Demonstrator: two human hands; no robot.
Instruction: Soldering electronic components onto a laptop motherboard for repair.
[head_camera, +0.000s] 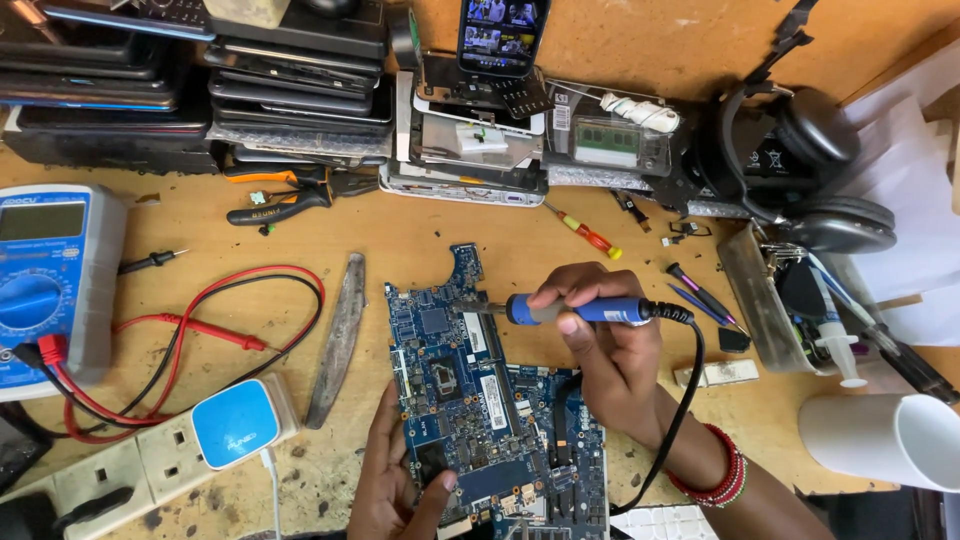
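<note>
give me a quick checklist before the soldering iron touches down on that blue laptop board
1. Soldering iron gripped firmly in the right hand: ok.
2. Motherboard steadied by the left hand at its lower edge: ok.
3. Iron tip over the board's upper part, clear of fingers: ok.
4. Black cord trailing past the right wrist, off the board: ok.
5. Tip hot and tinned: cannot tell.
6. Multimeter leads lying left, away from the board: ok.
</note>
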